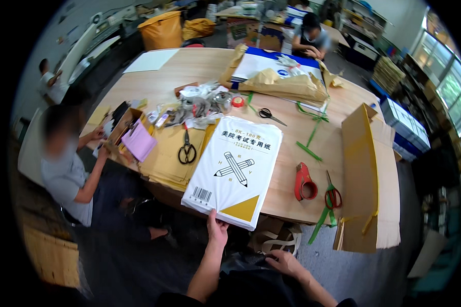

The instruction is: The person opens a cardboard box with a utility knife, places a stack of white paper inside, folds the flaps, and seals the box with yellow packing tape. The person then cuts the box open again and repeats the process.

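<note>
A white pack of drawing paper [230, 204], printed with crossed pencils and a gold corner, lies tilted on the near edge of the table. My left hand [217, 230] grips its near edge, thumb on top and fingers underneath. Close to my body, my right hand [286, 263] is apart from the pack, its fingers loosely spread over dark clothing. Black-handled scissors [187, 151] lie on brown envelopes [161, 163] left of the pack. To its right are a red tape dispenser [304, 183] and red-handled scissors [333, 194].
An opened cardboard carton [361, 179] stands at the table's right edge. Paper-wrapped stock [276, 77] sits at the back, with another pair of scissors [271, 116] before it. A seated co-worker [71, 163] handles small items at left; another person [312, 38] sits beyond the table.
</note>
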`<state>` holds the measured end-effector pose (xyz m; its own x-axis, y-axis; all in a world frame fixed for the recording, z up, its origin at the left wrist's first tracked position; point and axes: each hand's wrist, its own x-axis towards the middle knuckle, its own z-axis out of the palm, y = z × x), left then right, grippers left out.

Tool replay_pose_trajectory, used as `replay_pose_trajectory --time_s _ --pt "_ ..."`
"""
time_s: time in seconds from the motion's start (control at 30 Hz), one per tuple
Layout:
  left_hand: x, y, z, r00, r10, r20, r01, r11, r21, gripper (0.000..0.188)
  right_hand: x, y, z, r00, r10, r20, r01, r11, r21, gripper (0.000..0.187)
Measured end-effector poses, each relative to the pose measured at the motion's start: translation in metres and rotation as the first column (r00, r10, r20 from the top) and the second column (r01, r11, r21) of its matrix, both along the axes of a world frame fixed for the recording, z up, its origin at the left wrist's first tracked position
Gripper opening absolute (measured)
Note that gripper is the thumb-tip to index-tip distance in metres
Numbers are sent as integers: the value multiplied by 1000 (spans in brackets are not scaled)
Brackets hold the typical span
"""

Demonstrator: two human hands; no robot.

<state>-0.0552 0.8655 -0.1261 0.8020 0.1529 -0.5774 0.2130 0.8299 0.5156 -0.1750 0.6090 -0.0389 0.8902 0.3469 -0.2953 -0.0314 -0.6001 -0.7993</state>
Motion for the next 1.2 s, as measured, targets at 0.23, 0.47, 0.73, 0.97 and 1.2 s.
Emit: replay_pose_trajectory --time_s 0.23,0.47,0.73,0.97,1.2 --pt "-46 35 8 991 -131 -38 132 991 2 63 47 9 45 907 -416 -59 418 908 21 25" --pt "-114 114 37 952 -301 59 300 954 32 64 205 1 48 875 -348 337 385 922 -48 64" --pt "-139 110 63 974 -221 56 212 967 141 65 234 31 -27 938 -180 -297 227 965 132 100" --pt "-120 171 75 911 -394 119 366 908 205 68 87 -1 -50 866 -280 -414 409 873 265 85" --pt "-64 187 99 855 -502 -127 517 809 279 67 81 25 -47 550 -44 -834 780 385 494 80"
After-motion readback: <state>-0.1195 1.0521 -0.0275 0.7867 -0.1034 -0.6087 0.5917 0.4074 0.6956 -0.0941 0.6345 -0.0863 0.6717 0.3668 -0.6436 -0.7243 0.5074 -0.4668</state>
